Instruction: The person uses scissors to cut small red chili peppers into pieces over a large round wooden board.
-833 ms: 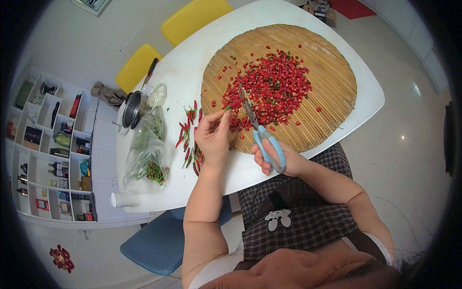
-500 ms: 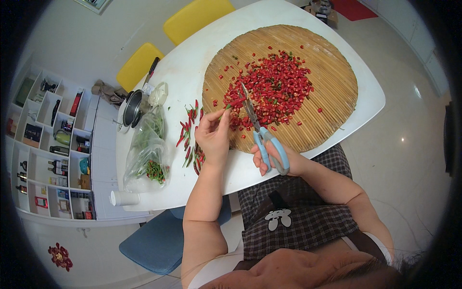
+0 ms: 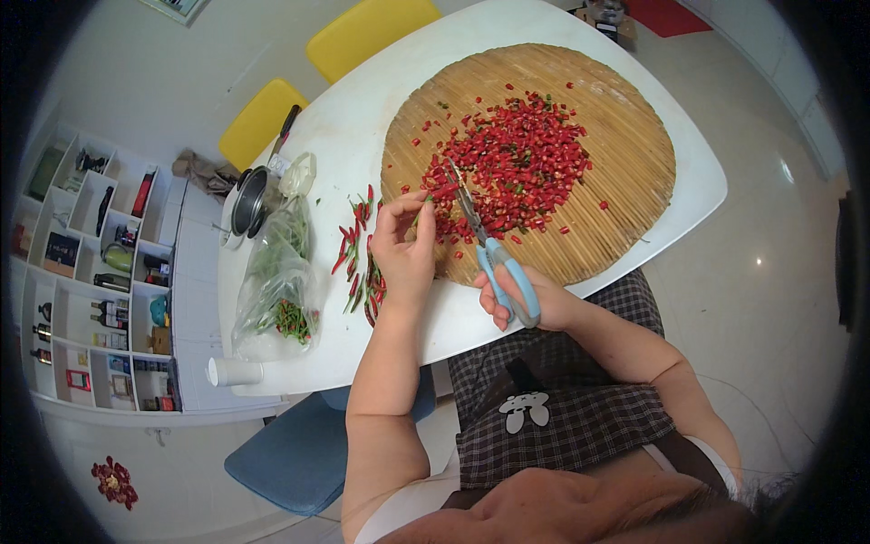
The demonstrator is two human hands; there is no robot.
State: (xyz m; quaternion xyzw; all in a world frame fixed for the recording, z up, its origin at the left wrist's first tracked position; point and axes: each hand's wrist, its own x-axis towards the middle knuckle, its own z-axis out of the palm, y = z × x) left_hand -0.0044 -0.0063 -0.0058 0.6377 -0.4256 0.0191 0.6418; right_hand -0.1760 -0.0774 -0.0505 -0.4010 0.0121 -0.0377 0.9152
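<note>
My left hand (image 3: 404,243) pinches a red chili pepper (image 3: 442,192) by its green stem end, over the near left part of a round slatted mat (image 3: 625,181). Scissors (image 3: 494,254) with light blue handles are gripped in my right hand (image 3: 535,299). Their blades point away from me and meet the chili; whether they are fully closed on it I cannot make out. Beyond the blades spreads a heap of cut red chili pieces (image 3: 526,154) on the mat. Whole chilies (image 3: 353,249), red and green, lie on the white table beside my left hand.
A clear plastic bag (image 3: 272,272) with green stems inside lies at the table's left, near a white cup (image 3: 234,373) on its side. Behind it are a dark pan (image 3: 254,201) and a knife (image 3: 288,122). Yellow chairs (image 3: 367,36) stand at the far side, a blue chair (image 3: 299,453) at the near left.
The chili in my left hand looks shorter now. The scissor handles have come closer together, and the blades have shifted slightly left.
</note>
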